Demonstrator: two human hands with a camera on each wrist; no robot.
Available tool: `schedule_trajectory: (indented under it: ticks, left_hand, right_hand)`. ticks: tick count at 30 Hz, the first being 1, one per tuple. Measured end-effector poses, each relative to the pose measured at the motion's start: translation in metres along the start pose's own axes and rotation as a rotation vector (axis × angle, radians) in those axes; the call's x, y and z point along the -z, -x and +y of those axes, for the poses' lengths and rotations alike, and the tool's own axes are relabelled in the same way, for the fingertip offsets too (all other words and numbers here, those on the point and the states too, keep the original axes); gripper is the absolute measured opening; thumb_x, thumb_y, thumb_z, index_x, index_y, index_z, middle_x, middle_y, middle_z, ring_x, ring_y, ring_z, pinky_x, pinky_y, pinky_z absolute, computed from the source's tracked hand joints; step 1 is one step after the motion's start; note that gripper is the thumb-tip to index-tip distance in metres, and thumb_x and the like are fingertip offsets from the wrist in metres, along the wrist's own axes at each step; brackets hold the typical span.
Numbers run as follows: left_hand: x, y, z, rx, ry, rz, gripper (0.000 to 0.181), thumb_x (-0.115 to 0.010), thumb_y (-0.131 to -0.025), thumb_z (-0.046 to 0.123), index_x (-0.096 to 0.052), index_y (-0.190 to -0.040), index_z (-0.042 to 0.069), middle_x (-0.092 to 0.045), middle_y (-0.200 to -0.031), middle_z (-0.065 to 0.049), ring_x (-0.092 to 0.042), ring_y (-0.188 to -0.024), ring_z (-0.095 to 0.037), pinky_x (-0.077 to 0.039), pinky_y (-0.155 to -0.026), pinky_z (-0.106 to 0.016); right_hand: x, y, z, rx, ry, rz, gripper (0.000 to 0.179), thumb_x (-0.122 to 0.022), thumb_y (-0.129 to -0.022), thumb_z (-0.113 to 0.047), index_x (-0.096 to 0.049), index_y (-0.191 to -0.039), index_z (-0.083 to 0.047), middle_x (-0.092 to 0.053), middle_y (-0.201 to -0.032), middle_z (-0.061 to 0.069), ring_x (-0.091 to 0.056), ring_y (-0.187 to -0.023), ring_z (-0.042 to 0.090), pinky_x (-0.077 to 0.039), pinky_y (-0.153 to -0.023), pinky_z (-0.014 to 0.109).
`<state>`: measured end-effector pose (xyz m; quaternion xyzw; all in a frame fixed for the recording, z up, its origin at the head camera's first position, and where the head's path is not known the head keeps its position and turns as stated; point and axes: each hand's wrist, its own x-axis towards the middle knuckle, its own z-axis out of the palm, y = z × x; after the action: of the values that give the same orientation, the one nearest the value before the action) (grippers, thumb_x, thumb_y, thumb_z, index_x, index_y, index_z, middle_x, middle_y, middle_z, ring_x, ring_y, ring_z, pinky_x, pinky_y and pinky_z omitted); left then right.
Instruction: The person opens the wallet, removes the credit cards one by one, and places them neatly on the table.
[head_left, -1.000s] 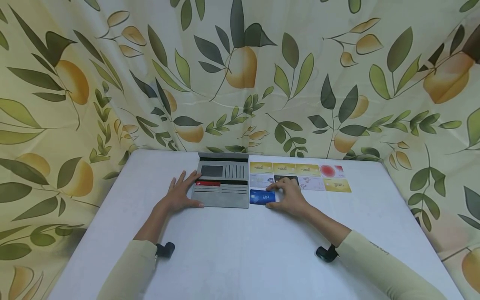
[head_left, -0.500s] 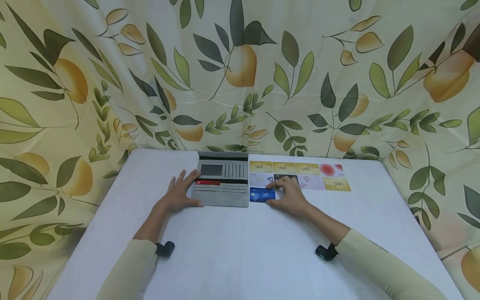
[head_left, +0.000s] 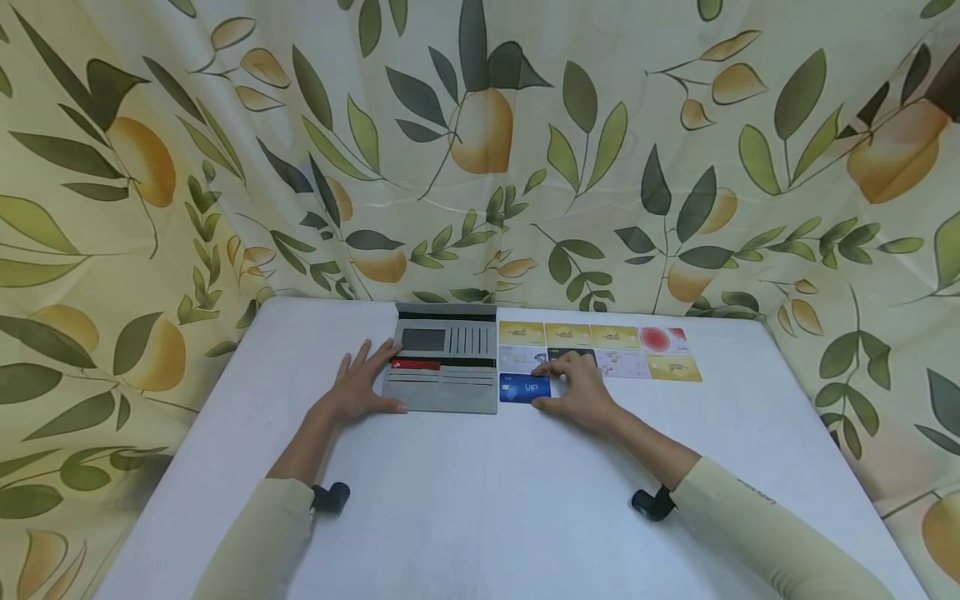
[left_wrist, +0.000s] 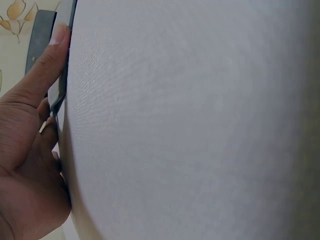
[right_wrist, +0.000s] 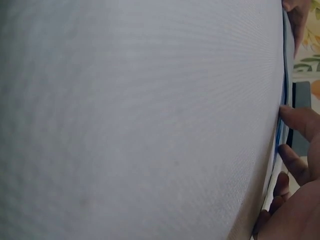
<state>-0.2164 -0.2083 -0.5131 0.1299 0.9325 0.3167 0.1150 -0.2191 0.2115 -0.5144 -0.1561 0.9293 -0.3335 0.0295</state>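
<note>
A grey card wallet (head_left: 465,398) lies unfolded on the white table, with a red card (head_left: 416,366) tucked in one slot. My left hand (head_left: 354,390) rests with spread fingers on the wallet's left edge; in the left wrist view the thumb (left_wrist: 50,60) lies along that edge. Against the wallet's right side lies a blue VIP card (head_left: 517,388). My right hand (head_left: 581,393) pinches this card by its near and far edges, thumb nearer me and index finger beyond. That hand partly hides a black card (head_left: 572,357) behind it.
Two rows of cards lie right of the wallet: gold cards (head_left: 567,335) and a red-and-white card (head_left: 663,342) behind, pale cards (head_left: 624,365) and a gold card (head_left: 675,369) in front. A leaf-and-fruit patterned curtain (head_left: 570,167) hangs behind the table.
My right hand has nudged the blue VIP card slightly away from me, closer to the row of cards behind it. My left hand stays in place on the wallet.
</note>
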Motion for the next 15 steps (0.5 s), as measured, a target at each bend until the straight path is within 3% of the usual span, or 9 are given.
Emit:
schedule_trajectory:
  ticks: [15]
  left_hand:
    - [-0.0009, -0.0015, -0.0015, -0.002, -0.006, -0.003, 0.114, -0.095, -0.076, 0.041, -0.031, -0.167, 0.015, -0.016, -0.175, -0.013, 0.006, -0.159, -0.042, 0.013, -0.124, -0.061]
  right_hand:
    - [0.0029, -0.0022, -0.0047, 0.004, -0.003, -0.009, 0.05, -0.095, -0.077, -0.031, -0.078, -0.122, -0.017, -0.057, -0.111, 0.008, -0.04, -0.106, 0.03, -0.035, -0.084, 0.042]
